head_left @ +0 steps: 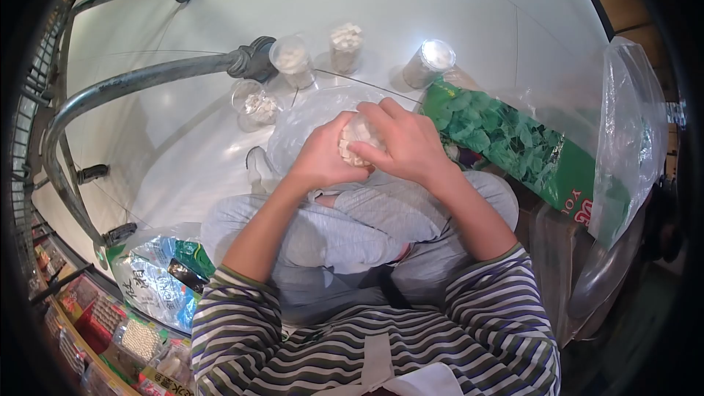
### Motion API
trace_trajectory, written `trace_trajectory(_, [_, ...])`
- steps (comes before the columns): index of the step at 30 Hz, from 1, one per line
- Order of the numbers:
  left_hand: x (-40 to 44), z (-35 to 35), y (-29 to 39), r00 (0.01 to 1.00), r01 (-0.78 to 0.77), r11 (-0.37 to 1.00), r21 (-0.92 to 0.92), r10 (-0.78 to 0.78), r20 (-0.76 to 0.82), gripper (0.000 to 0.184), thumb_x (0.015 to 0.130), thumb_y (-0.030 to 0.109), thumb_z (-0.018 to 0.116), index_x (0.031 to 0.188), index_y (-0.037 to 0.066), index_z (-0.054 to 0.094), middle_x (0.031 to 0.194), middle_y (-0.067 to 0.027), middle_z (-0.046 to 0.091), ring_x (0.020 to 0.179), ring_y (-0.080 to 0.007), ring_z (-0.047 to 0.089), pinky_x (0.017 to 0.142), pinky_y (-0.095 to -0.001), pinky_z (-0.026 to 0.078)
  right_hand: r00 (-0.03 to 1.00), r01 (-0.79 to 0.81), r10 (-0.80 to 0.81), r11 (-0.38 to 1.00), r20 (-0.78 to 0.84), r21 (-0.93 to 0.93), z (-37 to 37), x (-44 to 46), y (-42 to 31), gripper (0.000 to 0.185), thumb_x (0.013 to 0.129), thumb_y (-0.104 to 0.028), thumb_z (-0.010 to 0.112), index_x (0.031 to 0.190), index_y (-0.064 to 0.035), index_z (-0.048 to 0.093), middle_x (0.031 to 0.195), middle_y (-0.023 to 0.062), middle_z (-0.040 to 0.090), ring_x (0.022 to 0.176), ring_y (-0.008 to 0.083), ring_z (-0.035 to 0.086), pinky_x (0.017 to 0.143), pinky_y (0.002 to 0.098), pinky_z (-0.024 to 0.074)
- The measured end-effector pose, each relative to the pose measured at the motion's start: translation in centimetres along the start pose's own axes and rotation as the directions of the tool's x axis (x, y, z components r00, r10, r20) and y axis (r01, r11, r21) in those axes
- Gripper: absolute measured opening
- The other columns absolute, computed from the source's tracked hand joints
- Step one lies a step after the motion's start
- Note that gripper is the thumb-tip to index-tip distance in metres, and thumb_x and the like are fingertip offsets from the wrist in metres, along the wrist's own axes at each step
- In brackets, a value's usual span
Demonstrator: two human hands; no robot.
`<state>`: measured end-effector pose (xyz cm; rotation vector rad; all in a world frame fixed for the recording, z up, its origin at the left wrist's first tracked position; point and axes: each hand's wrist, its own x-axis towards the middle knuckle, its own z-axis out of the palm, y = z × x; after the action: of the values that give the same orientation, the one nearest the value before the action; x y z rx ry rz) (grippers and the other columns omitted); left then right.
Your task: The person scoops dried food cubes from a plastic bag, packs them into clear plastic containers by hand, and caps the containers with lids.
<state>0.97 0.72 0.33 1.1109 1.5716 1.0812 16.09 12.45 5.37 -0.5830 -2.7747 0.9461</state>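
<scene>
My left hand [321, 152] is wrapped round the side of a clear plastic cup [356, 139] holding pale cube-shaped pieces. My right hand [408, 139] covers the cup's top and far side, its fingers curled over the rim. Much of the cup is hidden by both hands, and I cannot tell whether a lid is on it. Beneath them a clear plastic bag [304, 114] lies spread on the floor, in front of my crossed legs.
Several similar filled cups stand beyond my hands, including a left one [255, 106] and a silvery-topped one [429, 64]. A green leaf-printed bag [506, 132] lies right. Metal cart legs [139, 77] reach in from the left. Packaged goods [139, 341] fill a lower-left shelf.
</scene>
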Motion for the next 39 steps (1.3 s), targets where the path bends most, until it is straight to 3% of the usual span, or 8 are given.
trace_trajectory(2, [0.4,-0.2,-0.5,0.999,-0.007,0.995,0.102,0.003,0.036,0.074,0.057,0.020,0.086,0.122,0.002,0.056,0.098,-0.0158,0.069,0.091,-0.0273,0.069,0.084,-0.0380,0.053,0.984,-0.140,0.147,0.987,0.099,-0.073,0.2,0.5,0.5,0.061,0.078,-0.035,0.072,0.131,-0.0078,0.060,0.123,0.0198,0.058,0.097,0.0381,0.064,0.080,0.0442,0.0539])
trace_trajectory(8, [0.5,0.1,-1.1,0.991,-0.133,0.991,-0.002,0.133,0.006,0.071,0.058,0.022,0.086,0.120,0.004,0.057,0.098,-0.0160,0.070,0.089,-0.0281,0.069,0.081,-0.0390,0.054,0.892,0.319,-0.343,0.939,-0.294,-0.129,-1.4,0.9,0.2,0.064,0.078,-0.048,0.073,0.123,-0.0047,0.063,0.107,0.0186,0.065,0.088,0.0383,0.067,0.075,0.0453,0.0549])
trace_trajectory(10, [0.7,0.1,-1.1,0.994,-0.105,0.994,0.032,0.105,0.000,0.072,0.058,0.022,0.086,0.121,0.004,0.057,0.098,-0.0155,0.070,0.088,-0.0276,0.069,0.080,-0.0383,0.054,0.948,-0.249,0.258,0.966,0.188,-0.072,-1.7,0.9,-0.3,0.068,0.077,-0.039,0.076,0.131,-0.0016,0.056,0.117,0.0228,0.062,0.106,0.0388,0.062,0.090,0.0429,0.0509])
trace_trajectory(14, [0.9,-0.6,-1.2,0.992,-0.109,0.994,0.022,0.108,0.062,0.073,0.059,0.021,0.085,0.124,0.004,0.056,0.101,-0.0127,0.069,0.092,-0.0245,0.067,0.083,-0.0353,0.052,0.994,-0.056,0.062,0.997,0.091,-0.059,-1.1,0.1,0.9,0.066,0.074,-0.038,0.077,0.127,-0.0032,0.059,0.117,0.0190,0.061,0.102,0.0374,0.063,0.085,0.0423,0.0525])
trace_trajectory(19, [1.3,-1.6,-2.1,0.954,-0.107,0.963,-0.246,0.170,0.249,0.070,0.062,0.015,0.085,0.125,0.002,0.057,0.113,-0.0070,0.066,0.104,-0.0169,0.062,0.091,-0.0317,0.049,0.960,0.265,-0.277,0.945,0.036,0.193,-1.7,0.5,1.4,0.067,0.070,-0.022,0.079,0.130,-0.0031,0.056,0.116,0.0146,0.060,0.102,0.0318,0.061,0.083,0.0392,0.0506])
trace_trajectory(26, [0.6,-2.9,-1.6,0.862,0.036,0.899,-0.436,0.193,0.468,0.071,0.062,0.012,0.089,0.125,0.001,0.059,0.112,-0.0054,0.067,0.101,-0.0146,0.062,0.091,-0.0299,0.049,0.979,0.135,-0.203,0.759,0.034,0.637,-3.0,0.5,2.5,0.073,0.066,-0.013,0.076,0.135,-0.0032,0.051,0.134,0.0083,0.055,0.108,0.0181,0.056,0.096,0.0343,0.0450])
trace_trajectory(33, [0.5,-2.8,-0.9,0.959,-0.200,0.945,-0.259,0.243,0.146,0.081,0.061,0.019,0.091,0.131,0.002,0.054,0.118,-0.0057,0.064,0.109,-0.0141,0.060,0.097,-0.0304,0.047,0.984,-0.045,0.171,0.544,-0.058,0.838,-2.3,2.5,4.5,0.069,0.082,-0.016,0.069,0.143,0.0008,0.043,0.129,0.0158,0.057,0.105,0.0213,0.063,0.098,0.0347,0.0461])
trace_trajectory(39, [0.6,-3.6,-0.5,0.922,-0.325,0.942,-0.084,0.296,-0.250,0.076,0.062,0.030,0.092,0.125,0.000,0.060,0.114,-0.0108,0.068,0.105,-0.0187,0.065,0.095,-0.0330,0.050,0.864,-0.273,0.432,0.833,-0.257,0.482,3.8,6.2,11.7,0.049,0.082,-0.033,0.080,0.109,-0.0005,0.054,0.112,0.0154,0.062,0.097,0.0246,0.064,0.084,0.0369,0.0508])
